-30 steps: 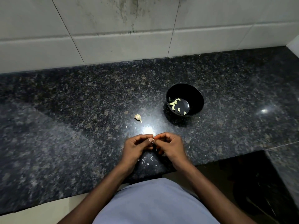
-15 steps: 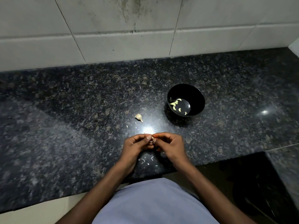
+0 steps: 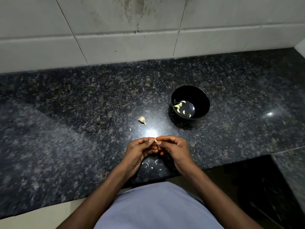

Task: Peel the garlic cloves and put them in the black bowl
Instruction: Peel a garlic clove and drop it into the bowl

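My left hand (image 3: pixel 139 150) and my right hand (image 3: pixel 175 149) meet above the counter's front edge, and together their fingertips pinch a small garlic cloves piece (image 3: pixel 155 140). Most of that clove is hidden by the fingers. The black bowl (image 3: pixel 199 98) stands to the upper right of my hands and holds several peeled cloves (image 3: pixel 180 106). A small unpeeled piece of garlic bulb (image 3: pixel 142 120) lies on the counter to the bowl's left, beyond my hands.
Bits of white garlic skin (image 3: pixel 149 164) lie on the dark granite counter (image 3: pixel 66 129) under my hands. A tiled wall (image 3: pixel 132 38) backs the counter. At the right front the counter has a dark cut-out (image 3: pixel 264 187).
Both hands stay together on the clove, with only slight finger movement. The bowl and the bulb piece have not moved.
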